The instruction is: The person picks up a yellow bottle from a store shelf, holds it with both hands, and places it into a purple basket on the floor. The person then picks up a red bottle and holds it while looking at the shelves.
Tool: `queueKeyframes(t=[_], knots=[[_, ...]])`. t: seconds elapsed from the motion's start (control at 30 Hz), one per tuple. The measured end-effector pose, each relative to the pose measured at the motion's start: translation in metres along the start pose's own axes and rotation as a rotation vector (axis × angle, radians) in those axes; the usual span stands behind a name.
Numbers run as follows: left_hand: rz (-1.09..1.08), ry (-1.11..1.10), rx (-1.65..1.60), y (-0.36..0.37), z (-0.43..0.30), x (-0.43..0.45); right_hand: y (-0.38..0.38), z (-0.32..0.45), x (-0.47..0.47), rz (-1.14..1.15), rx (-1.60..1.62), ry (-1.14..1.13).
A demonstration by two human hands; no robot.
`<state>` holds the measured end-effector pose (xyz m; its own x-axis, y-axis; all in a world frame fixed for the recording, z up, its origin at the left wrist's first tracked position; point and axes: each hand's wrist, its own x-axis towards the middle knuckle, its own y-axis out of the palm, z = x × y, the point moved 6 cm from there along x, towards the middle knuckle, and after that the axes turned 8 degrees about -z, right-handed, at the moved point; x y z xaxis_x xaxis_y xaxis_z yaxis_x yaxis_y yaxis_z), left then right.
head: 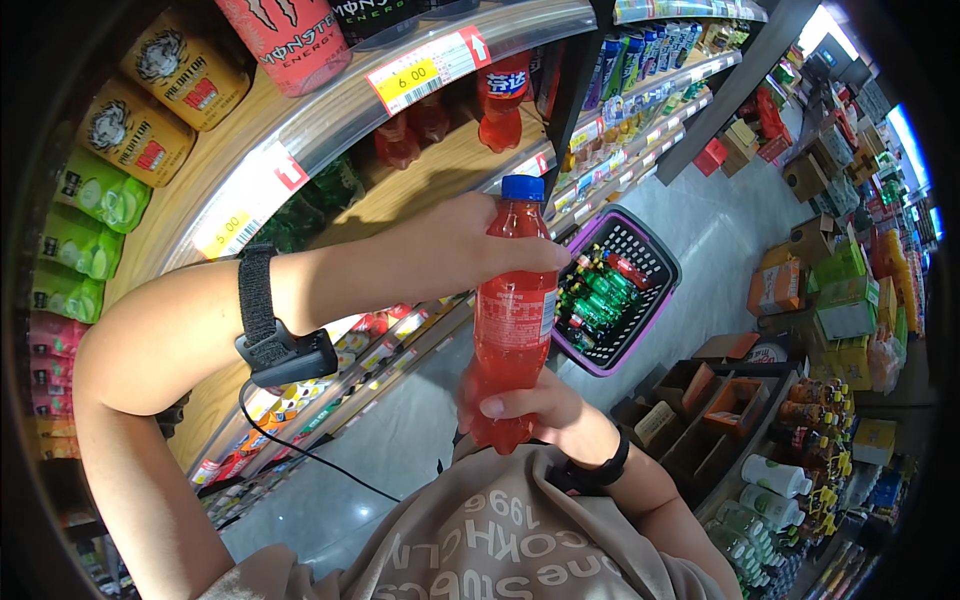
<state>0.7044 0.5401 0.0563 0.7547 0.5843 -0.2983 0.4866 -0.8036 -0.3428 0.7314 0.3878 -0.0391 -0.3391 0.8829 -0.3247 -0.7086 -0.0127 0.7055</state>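
Both my hands are on one clear plastic bottle of red soft drink [514, 330], upright with a blue cap [523, 188]. My left hand [469, 236] wraps around it just below the neck. Lower down, my right hand [529, 405] grips it near the base, thumb across the front. Beyond the bottle stands a black and purple shopping basket [667, 262] on the floor, holding several small green bottles [600, 296] and a few red ones. A red Fanta bottle [502, 105] is on the wooden shelf [420, 184] behind my left hand.
Energy drink cans [176, 71] line the upper shelf at left, above price tags [427, 67]. Cardboard boxes [780, 285] are stacked across the aisle. At lower right, more bottles [772, 495] sit beside an open divided box [690, 435]. A black cable [315, 454] hangs from my left wristband [281, 352].
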Motion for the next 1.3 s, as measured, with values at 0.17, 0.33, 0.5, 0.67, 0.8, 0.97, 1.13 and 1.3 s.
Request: queueKeyframes(t=[0.17,0.33,0.5,0.67,0.8,0.97,1.13,1.3], knots=[[0.098,0.028,-0.036,0.003,-0.004,0.0,0.0,0.006,-0.001,-0.032,-0.049,0.041],[0.065,-0.041,0.036,-0.002,0.001,0.004,-0.001,0.009,-0.001,-0.052,-0.038,0.067],[0.082,0.019,-0.074,0.002,-0.005,0.001,-0.005,0.008,-0.002,-0.02,-0.024,0.079],[0.08,0.017,-0.061,0.001,-0.001,0.0,-0.005,0.008,-0.003,-0.054,-0.044,0.077],[0.057,-0.014,-0.043,-0.002,0.0,-0.002,-0.007,0.003,0.0,-0.044,-0.017,0.09],[0.082,0.011,-0.016,-0.001,0.004,0.0,-0.004,0.005,-0.001,-0.067,0.039,0.051],[0.057,-0.002,0.045,-0.003,0.008,0.001,-0.006,0.007,0.002,-0.059,0.035,0.026],[0.093,0.001,-0.003,-0.001,0.009,0.001,-0.009,0.004,0.002,-0.083,-0.043,0.074]])
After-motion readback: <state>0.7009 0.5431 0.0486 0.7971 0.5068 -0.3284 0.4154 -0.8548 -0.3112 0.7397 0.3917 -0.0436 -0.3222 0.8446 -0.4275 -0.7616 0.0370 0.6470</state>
